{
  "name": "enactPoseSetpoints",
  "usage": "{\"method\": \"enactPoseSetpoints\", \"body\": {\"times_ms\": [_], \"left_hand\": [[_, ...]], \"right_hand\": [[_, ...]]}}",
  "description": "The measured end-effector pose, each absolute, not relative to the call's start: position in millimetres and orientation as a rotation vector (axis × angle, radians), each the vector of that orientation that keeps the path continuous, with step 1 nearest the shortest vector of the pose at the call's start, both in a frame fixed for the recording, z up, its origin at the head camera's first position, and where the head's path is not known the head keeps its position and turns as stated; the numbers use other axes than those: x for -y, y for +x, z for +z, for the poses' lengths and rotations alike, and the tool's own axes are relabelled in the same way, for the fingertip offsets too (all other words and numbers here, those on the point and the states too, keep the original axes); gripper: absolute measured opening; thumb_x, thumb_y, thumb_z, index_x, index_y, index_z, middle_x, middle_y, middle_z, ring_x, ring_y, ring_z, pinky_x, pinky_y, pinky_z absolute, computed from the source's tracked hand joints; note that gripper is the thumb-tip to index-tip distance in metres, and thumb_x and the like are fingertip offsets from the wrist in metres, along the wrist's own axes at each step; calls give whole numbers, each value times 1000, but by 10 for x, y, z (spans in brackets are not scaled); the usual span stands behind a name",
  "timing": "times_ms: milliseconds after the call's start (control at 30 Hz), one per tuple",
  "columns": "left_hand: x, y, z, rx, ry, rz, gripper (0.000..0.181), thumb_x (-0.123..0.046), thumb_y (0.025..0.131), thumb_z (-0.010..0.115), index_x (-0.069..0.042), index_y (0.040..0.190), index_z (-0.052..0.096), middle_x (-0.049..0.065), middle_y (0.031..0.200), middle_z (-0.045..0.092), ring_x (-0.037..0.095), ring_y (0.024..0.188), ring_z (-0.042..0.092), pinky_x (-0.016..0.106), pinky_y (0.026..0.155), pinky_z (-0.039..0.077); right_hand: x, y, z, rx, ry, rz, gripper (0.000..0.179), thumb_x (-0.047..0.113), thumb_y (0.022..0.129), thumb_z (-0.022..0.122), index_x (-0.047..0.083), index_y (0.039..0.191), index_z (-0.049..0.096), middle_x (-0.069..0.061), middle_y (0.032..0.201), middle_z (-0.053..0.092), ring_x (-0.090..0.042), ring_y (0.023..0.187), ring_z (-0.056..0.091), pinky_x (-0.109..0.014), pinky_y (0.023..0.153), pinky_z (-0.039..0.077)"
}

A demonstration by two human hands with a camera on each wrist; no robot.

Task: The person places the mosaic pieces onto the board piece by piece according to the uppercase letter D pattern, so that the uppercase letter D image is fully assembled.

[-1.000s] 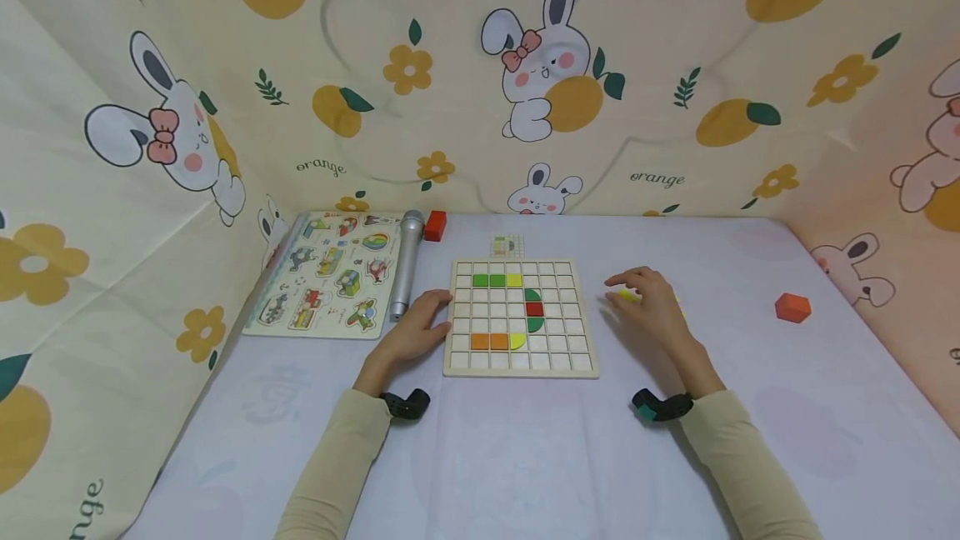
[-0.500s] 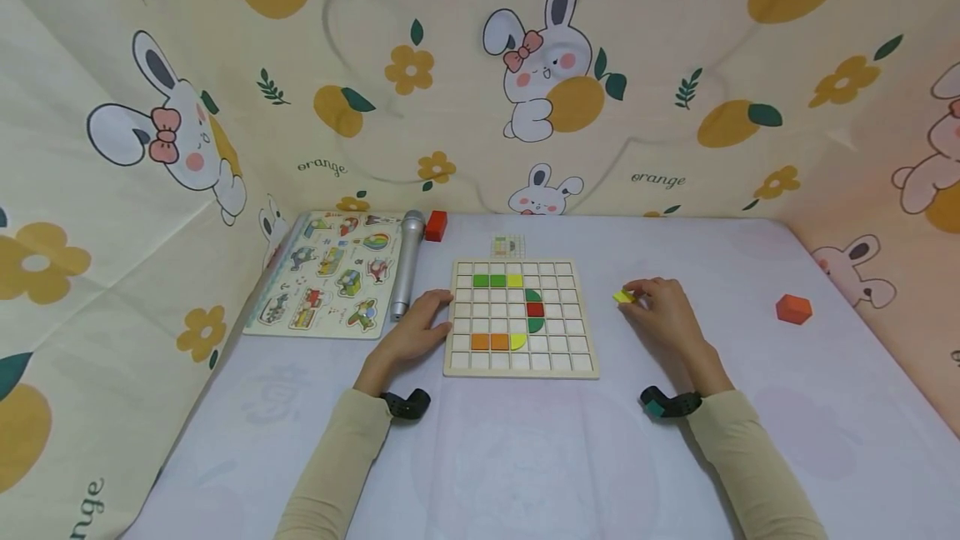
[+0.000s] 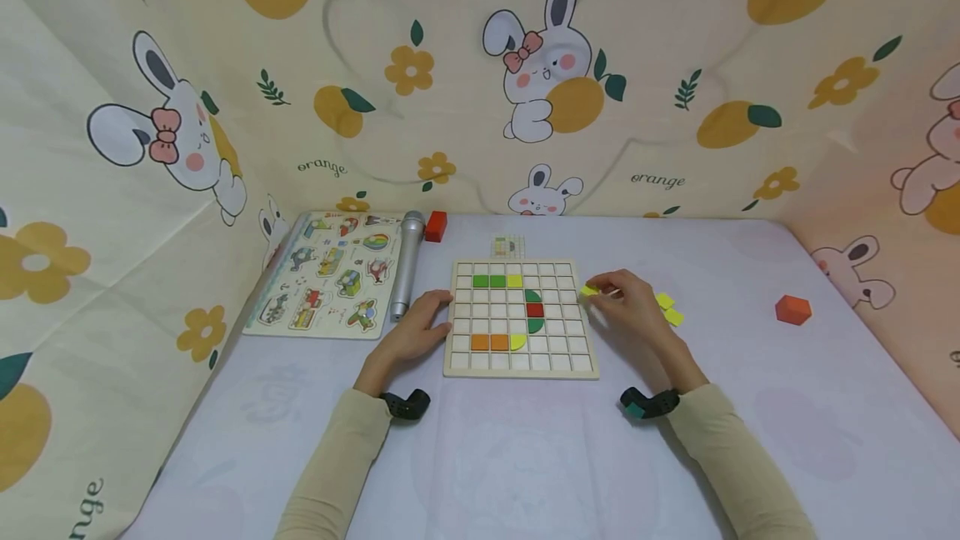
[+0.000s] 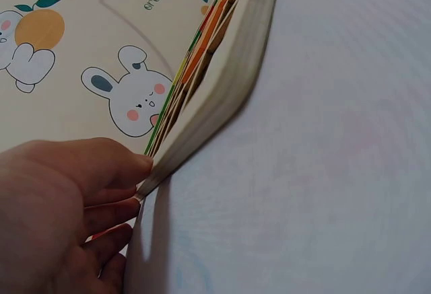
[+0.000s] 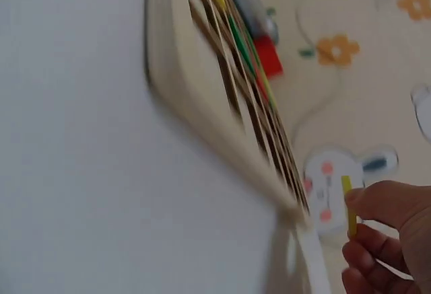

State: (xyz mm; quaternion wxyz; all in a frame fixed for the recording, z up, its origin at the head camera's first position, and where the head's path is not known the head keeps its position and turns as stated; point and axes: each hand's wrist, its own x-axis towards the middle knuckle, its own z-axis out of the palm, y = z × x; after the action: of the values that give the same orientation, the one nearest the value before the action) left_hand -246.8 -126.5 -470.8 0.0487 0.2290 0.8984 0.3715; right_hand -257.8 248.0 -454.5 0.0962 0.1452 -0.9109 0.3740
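A square wooden grid board [image 3: 555,361] bears green, yellow, red and orange tiles, some square and some rounded. My left hand [image 3: 414,325] rests at its left edge, index finger and thumb spread along the rim; the left wrist view has the fingertips [image 4: 138,165] right at the board's corner. Between thumb and fingers my right hand [image 3: 633,302] pinches a thin yellow tile [image 3: 589,291], held just off the board's right edge. From the right wrist, that tile appears edge-on above the curled fingers. Several more yellow tiles [image 3: 673,317] lie on the table behind the right hand.
Behind the board lies a small pattern card [image 3: 507,246]. To the left are a picture board [image 3: 318,273], a silver microphone [image 3: 407,265] and a red block [image 3: 436,226]. An orange-red block [image 3: 792,309] sits far right. Printed cloth walls surround the table.
The right hand has picked up a yellow tile from the table and carried it left toward the board, uncovering the other yellow tiles. The left hand has stayed at the board's edge.
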Motion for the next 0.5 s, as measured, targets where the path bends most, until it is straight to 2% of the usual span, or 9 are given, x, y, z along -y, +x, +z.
{"method": "enactPoseSetpoints", "body": {"times_ms": [367, 433, 500], "left_hand": [[1267, -2469, -4705, -2731, 712, 1154, 50, -11, 91, 54, 4, 136, 39, 19, 142, 37, 30, 136, 29, 41, 114, 22], [1265, -2469, -4705, -2730, 707, 1155, 50, -11, 91, 54, 4, 136, 39, 19, 142, 37, 30, 136, 29, 41, 114, 21], [1264, -2469, -4705, -2731, 707, 1155, 50, -11, 91, 54, 4, 136, 39, 19, 142, 37, 31, 136, 29, 41, 114, 22]], "right_hand": [[-1639, -2559, -4591, 2577, 846, 1237, 20, 8, 82, 70, 7, 102, 68, -5, 100, 63, -20, 84, 57, -25, 68, 53], [-1510, -2543, -4603, 2564, 922, 1215, 19, 7, 82, 70, 7, 101, 68, -4, 98, 63, -20, 80, 56, -25, 63, 51], [-1393, -2530, -4620, 2582, 959, 1198, 17, 9, 82, 70, 9, 99, 69, -2, 98, 64, -19, 80, 55, -26, 65, 51]]}}
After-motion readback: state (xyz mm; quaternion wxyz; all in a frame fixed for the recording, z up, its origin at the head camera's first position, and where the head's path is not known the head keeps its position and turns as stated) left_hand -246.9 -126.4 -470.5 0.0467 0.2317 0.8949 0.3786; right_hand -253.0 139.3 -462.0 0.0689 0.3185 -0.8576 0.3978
